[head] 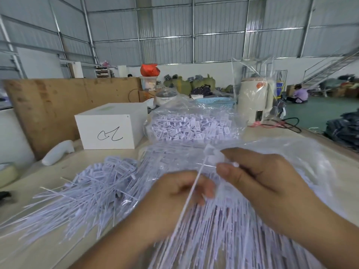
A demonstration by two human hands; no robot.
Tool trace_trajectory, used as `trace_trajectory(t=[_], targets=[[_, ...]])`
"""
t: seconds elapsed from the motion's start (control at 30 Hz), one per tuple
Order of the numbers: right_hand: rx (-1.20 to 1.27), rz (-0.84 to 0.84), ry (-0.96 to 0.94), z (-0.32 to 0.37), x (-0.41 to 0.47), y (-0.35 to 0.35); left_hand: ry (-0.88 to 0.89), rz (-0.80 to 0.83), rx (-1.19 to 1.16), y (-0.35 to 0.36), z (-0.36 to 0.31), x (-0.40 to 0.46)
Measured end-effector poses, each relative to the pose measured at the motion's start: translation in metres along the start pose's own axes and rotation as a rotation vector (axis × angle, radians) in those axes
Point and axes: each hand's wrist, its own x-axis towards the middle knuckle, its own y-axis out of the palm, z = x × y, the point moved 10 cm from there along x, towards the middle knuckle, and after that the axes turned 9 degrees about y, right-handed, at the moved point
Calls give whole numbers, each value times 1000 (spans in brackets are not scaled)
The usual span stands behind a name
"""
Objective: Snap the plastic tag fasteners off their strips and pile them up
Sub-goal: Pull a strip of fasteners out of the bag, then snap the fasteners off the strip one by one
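Far left on the table [272, 133]: loose pile of snapped fasteners [93, 183], sizeable already. Centre: left hand [174, 199] curled round one fastener [194, 183]; right hand [258, 175] pinching its head end. Beneath and behind: bagged strips [223, 235] in plenty, most work left.

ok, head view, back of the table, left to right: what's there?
tape roll → white handheld tool → white box → clear bag of fasteners → cream kettle
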Motion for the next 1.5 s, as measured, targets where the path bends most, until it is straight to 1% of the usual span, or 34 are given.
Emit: trace_trajectory(t=[0.03, 0.07, 0.1, 0.13, 0.2, 0.27, 0.3, 0.4, 0.5, 0.53, 0.63, 0.67, 0.7, 0.73, 0.77, 0.87, 0.9, 0.97, 1.0, 1.03, 1.07, 1.1, 1.17, 1.23, 1.27, 1.3, 1.37, 1.43, 1.5], targets=[[24, 76, 12, -1, 1, 2, -40, -6, -52, 9, 6, 3], [45, 157, 20, -1, 1, 5, -46, -69, -137, 20, -2, 20], [63, 227, 27, -1, 0, 7, -7, -59, -241, 27, -13, 21], [81, 275, 35, -1, -1, 7, -42, -18, -325, 35, -11, 28], [112, 348, 44, 2, -2, 5, -36, 131, -366, 49, -21, 24], [104, 440, 30, 7, -7, 9, 22, 234, -355, 65, -31, 18], [92, 467, 19, 8, -9, 11, 11, 251, -343, 72, -27, 17], [127, 456, 49, 7, -9, 17, 18, 182, -270, 63, -25, 20], [178, 436, 151, -12, -4, 17, 27, 99, -278, 44, -25, 21], [186, 434, 186, -18, -3, 17, 1, 108, -310, 41, -23, 22], [209, 426, 230, -22, -2, 17, -78, 300, -351, 52, -20, 14], [229, 412, 236, -22, -1, 16, -104, 340, -327, 56, -19, 12], [255, 385, 239, -22, 0, 15, -116, 332, -284, 56, -17, 12], [277, 347, 239, -21, 1, 13, -120, 281, -234, 53, -13, 13], [281, 300, 228, -21, 2, 11, -122, 190, -185, 47, -10, 15], [231, 85, 196, -15, 3, 5, -85, -155, -127, 28, -4, 19], [245, -11, 224, -21, 4, -2, -70, -258, -115, 21, -3, 18], [335, -177, 363, -45, 4, -18, -67, -433, -83, 2, -3, 14], [383, -228, 426, -55, 3, -25, -70, -490, -78, -8, -3, 12], [425, -237, 458, -63, 4, -30, -76, -513, -92, -14, -3, 12], [454, -205, 458, -65, 5, -30, -86, -493, -128, -15, -2, 14], [463, -125, 426, -61, 7, -24, -99, -432, -165, -10, 0, 16], [424, 134, 311, -42, 6, 4, -129, -243, -192, 12, 5, 19], [321, 406, 176, -18, -4, 33, -151, -70, -195, 34, 9, 16], [270, 483, 130, -12, -8, 40, -147, -9, -201, 42, 8, 15], [240, 512, 130, -11, -9, 42, -141, 28, -210, 46, 6, 14], [219, 490, 187, -18, -7, 38, -135, 37, -212, 47, 1, 14], [166, 414, 215, -21, -5, 35, -156, -39, -207, 43, 3, 16], [174, 288, 233, -21, -3, 35, -173, -146, -218, 39, 6, 18]])
